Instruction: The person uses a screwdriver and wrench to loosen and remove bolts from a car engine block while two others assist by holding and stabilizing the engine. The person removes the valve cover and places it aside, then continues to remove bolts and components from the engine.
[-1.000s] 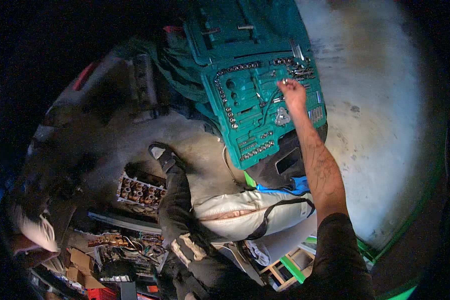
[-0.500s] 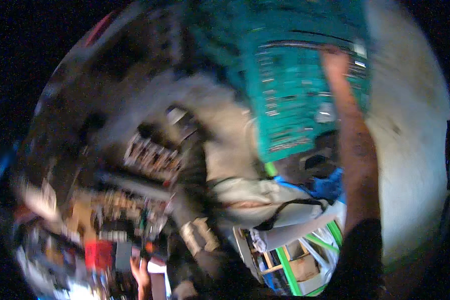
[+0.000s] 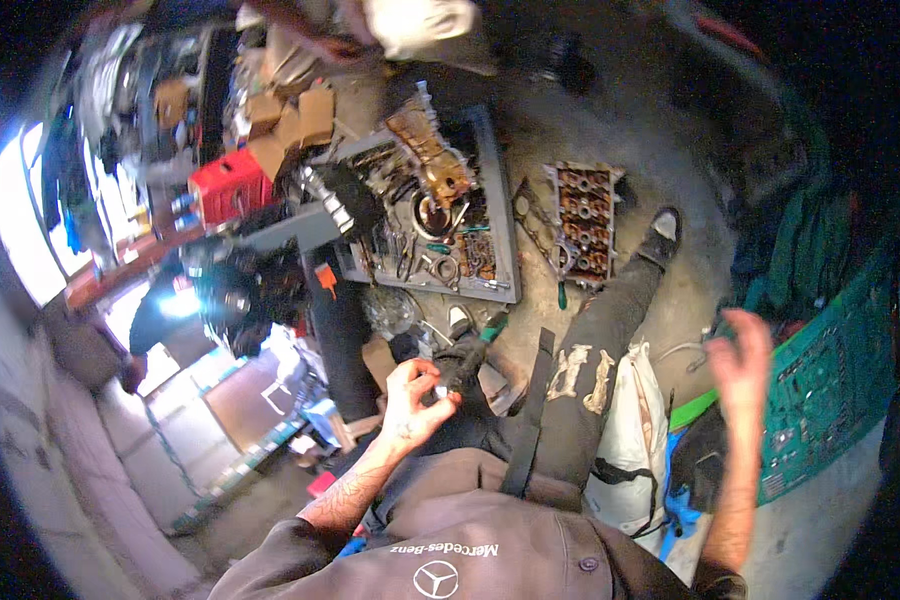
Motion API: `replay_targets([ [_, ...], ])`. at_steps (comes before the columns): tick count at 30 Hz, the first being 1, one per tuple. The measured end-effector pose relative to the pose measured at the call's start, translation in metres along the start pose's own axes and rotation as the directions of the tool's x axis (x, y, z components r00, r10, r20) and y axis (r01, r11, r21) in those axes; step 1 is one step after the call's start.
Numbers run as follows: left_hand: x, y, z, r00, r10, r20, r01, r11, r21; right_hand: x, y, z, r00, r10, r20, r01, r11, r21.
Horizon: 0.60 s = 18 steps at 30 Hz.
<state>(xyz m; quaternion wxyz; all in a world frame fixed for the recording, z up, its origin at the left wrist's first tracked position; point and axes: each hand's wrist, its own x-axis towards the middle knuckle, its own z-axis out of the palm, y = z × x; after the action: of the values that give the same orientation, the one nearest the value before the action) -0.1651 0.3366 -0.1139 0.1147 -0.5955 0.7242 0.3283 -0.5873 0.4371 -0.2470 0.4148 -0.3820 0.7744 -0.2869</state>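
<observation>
Head view, looking down: the person is seated on the concrete floor (image 3: 670, 240) with dark-trousered legs stretched toward the upper middle of the frame. The left hand (image 3: 415, 400) is raised at lower centre-left, its fingers curled together and pinched on a small pale metal piece (image 3: 438, 392), probably a socket or similar fitting; it is too small for its long axis to be made out. The right hand (image 3: 740, 365) is lifted at the right of the frame, motion-blurred, fingers spread apart and holding nothing visible. It hovers just left of the green socket-set case (image 3: 820, 400), which lies open at the right edge, its rows of sockets facing up.

The pinched piece lies well apart from the case, far to its left, with the person's lap and a white sack (image 3: 625, 440) between them. The right hand is much the nearer one to the case; the left hand is the nearer one to the grey tray (image 3: 505, 250) of engine parts and hand tools in the upper middle, straight up-frame from it. A cylinder head (image 3: 585, 220) lies on the floor just right of that tray, beside the black shoe (image 3: 662, 232). A red container (image 3: 232, 185) stands in the clutter at upper left.
</observation>
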Motion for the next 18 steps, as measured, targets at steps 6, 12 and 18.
replay_targets([
  [6, -0.098, -0.085, -0.062, 0.982, 0.156, -0.108, -0.186, 0.908, -0.377, -0.104, -0.283, 0.207, 0.445, -0.62, 0.646, 0.628, 0.731, 0.268],
  [12, -0.209, -0.276, -0.063, 0.986, 0.12, -0.116, -0.126, 0.08, -0.989, -0.219, -0.409, 0.366, 0.27, -0.414, 0.869, 0.571, 0.796, 0.202],
  [18, -0.284, -0.444, -0.058, 0.968, 0.069, -0.241, -0.207, -0.327, -0.922, -0.333, -0.482, 0.525, 0.246, -0.357, 0.901, 0.671, 0.734, 0.108],
])
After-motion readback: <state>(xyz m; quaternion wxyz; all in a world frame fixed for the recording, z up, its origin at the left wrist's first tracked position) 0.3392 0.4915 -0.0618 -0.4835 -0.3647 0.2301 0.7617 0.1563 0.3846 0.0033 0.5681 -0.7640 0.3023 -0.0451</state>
